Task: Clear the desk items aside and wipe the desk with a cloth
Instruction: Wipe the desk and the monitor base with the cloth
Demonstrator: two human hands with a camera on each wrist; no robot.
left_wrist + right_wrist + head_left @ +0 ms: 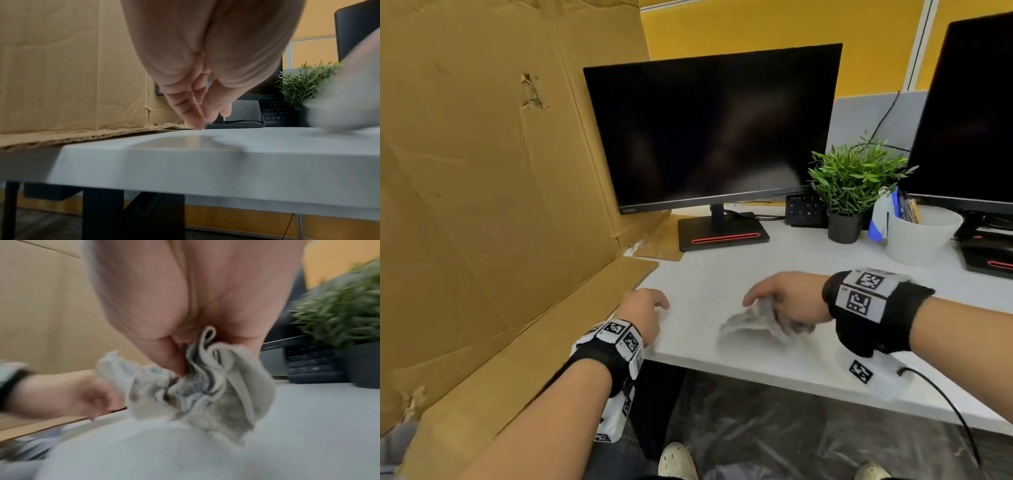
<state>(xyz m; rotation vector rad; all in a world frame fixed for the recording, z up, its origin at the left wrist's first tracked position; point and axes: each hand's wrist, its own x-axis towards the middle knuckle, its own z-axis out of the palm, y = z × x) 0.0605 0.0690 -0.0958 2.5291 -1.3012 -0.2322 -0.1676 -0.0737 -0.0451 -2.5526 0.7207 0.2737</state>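
Note:
A crumpled grey-white cloth (pixel 756 322) lies on the white desk (pixel 774 270) near its front edge, blurred by motion. My right hand (pixel 780 301) grips it from above; in the right wrist view the cloth (pixel 205 386) bunches out from under the fingers. My left hand (pixel 647 308) rests at the desk's front left corner with nothing in it. Its straight fingertips (pixel 197 125) touch the desk surface (pixel 226 162) beside the cardboard.
A big cardboard sheet (pixel 493 192) walls the left side, flaps lying on the desk. Behind stand a black monitor (pixel 712 126), a keyboard on end (pixel 804 209), a potted plant (pixel 852 185), a white cup of pens (pixel 917 236) and a second monitor (pixel 976 113). A black cable (pixel 941 401) hangs off the front right edge.

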